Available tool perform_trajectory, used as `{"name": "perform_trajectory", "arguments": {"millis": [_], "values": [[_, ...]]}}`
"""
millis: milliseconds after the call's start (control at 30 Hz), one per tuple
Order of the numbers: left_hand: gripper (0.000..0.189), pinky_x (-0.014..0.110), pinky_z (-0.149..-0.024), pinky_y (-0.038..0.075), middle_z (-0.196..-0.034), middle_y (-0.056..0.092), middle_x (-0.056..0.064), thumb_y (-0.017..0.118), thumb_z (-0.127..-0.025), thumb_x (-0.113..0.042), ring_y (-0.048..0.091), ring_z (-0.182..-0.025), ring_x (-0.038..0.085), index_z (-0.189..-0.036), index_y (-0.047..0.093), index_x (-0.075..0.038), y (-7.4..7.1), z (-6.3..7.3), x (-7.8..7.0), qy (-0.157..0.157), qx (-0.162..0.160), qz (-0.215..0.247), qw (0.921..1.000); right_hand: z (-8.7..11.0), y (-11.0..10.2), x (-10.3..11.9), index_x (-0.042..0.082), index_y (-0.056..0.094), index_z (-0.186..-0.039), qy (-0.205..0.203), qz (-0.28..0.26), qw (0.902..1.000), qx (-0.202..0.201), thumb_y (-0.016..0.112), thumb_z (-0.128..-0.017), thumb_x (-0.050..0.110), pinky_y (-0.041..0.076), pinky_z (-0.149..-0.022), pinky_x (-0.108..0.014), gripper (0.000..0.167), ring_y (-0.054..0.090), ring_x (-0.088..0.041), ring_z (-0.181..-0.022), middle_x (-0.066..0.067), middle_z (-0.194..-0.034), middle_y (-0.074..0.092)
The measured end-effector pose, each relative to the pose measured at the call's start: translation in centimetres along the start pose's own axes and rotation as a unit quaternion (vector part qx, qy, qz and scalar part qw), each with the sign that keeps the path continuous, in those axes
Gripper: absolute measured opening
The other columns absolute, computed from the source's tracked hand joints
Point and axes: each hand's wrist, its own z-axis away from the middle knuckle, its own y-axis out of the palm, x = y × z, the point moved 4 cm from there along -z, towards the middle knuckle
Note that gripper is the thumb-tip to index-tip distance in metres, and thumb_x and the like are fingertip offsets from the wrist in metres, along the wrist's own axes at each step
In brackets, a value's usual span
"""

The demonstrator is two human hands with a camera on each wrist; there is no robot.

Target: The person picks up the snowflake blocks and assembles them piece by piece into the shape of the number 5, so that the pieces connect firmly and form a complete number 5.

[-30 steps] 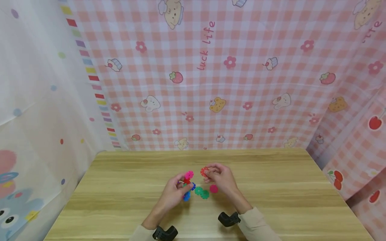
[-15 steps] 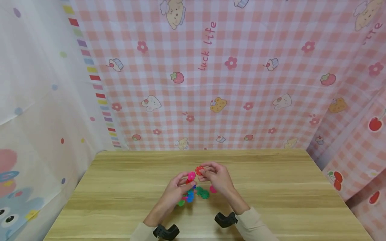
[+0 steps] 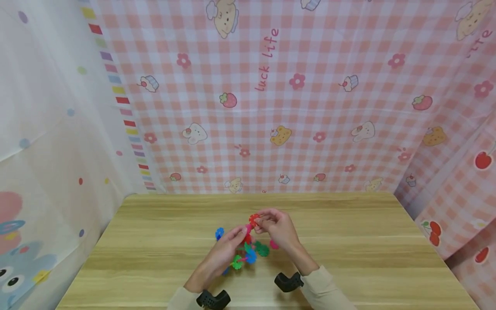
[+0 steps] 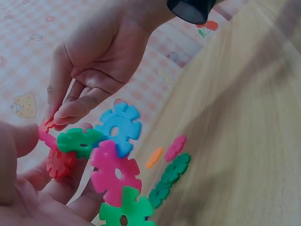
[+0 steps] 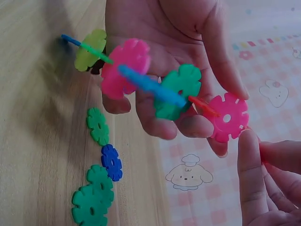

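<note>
My left hand [image 3: 224, 250] pinches a pink snowflake disc [image 5: 230, 117] at one end of a chain of slotted plastic discs. Along that chain follow a red disc [image 4: 60, 163], a green disc [image 4: 80, 142], a blue disc [image 4: 121, 126], another pink piece and more green ones, hanging below the left hand. My right hand [image 3: 280, 228] pinches a separate red disc [image 3: 254, 220] between thumb and fingertips. This disc meets the pink disc's edge; whether their slots interlock cannot be seen. In the right wrist view, fingers mostly cover it.
Loose on the wooden table [image 3: 348, 241] lie dark green discs [image 3: 262, 249], a pink disc [image 3: 274, 244], a blue disc [image 5: 111, 162] and an orange one [image 4: 154, 157]. Checked cloth [image 3: 248, 163] hangs behind the table's far edge.
My right hand has moved left, bringing the red disc to the pink one. The left hand has turned and shifted slightly right, and more of the chain now shows below and behind it.
</note>
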Motion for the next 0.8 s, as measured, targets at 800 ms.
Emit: {"name": "perform_trajectory", "arguments": {"millis": [800], "values": [[0.042,0.031,-0.095,0.052,-0.113,0.07,0.019,0.058,-0.101,-0.024,0.067,-0.109,0.03,-0.132,0.056,0.004,0.13,0.22,-0.67,0.101,-0.062,-0.101,0.9878,0.64,0.34,-0.68,-0.002,0.071,-0.113,-0.035,0.051,0.998,0.017,0.065,-0.093,-0.002,0.058,-0.057,-0.032,0.021,0.069,-0.023,-0.066,-0.019,-0.085,0.07]]}}
